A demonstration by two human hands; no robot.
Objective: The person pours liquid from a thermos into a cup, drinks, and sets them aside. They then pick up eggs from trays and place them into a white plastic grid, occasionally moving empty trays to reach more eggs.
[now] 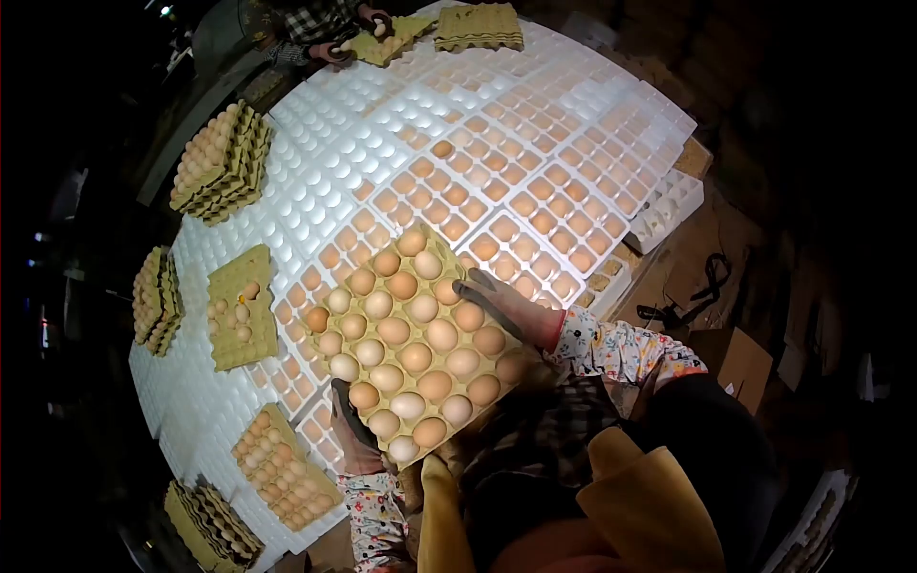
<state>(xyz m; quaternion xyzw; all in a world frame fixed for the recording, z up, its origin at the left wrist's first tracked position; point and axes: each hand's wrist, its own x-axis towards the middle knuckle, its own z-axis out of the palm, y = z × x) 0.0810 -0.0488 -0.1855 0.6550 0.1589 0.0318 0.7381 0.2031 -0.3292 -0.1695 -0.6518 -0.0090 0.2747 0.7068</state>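
A full cardboard tray of brown and pale eggs is held in front of my body, tilted over the near edge of the table. My left hand, in a dark-tipped glove, grips the tray's lower left side. At the tray's right side, my right hand has its gloved fingers closed on the rim. Beyond the held tray, white foam trays cover the table, many of their cells filled with eggs. To the left lies a cardboard tray with only several eggs in it.
Stacked egg trays stand at the left and far left. Another filled tray and a tray stack are at the lower left. A co-worker's hands hold eggs at the far side. A cardboard box is at the right.
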